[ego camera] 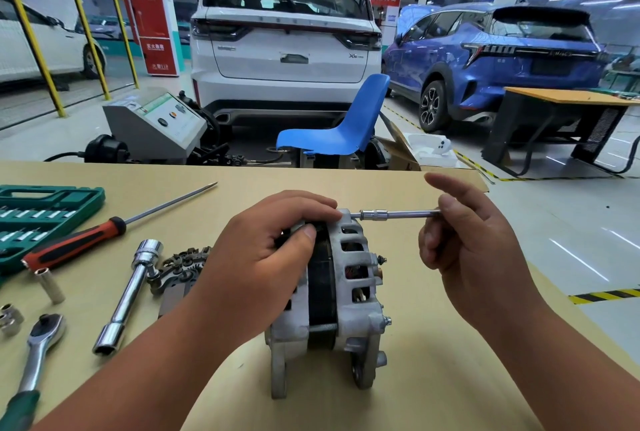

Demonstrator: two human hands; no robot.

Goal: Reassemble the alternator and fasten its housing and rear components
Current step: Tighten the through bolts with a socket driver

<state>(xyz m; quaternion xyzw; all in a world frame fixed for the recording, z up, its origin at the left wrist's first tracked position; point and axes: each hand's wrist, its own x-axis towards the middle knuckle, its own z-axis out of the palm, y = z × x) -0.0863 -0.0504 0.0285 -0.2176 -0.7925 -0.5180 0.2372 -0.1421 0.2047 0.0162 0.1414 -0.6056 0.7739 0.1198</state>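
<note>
Worktop [433,378] is carrying all items. Alternator [346,278] is standing on its mounting lugs on the worktop, housing halves closed around the dark stator band, rear face pointing to the person's right.

Left hand [256,257] is gripping the alternator's top from its left side, fingers curling over the housing, thumb pressing on the dark band.

Right hand [474,247] is hovering right of the alternator; thumb and curled fingers are pinching the far end of the extension bar [398,213], index finger sticking out straight. The bar is lying level, its socket end meeting the top bolt of the alternator's rear housing.

Left of the alternator: green socket case [52,202] lying farthest off, open; screwdriver [79,243] lying in front of it; ratchet [38,347] lying nearer the person; tube spanner [128,295] lying closer in; rectifier plate [180,267] lying just beside the left wrist; deep socket [50,285] standing by the screwdriver handle.
</note>
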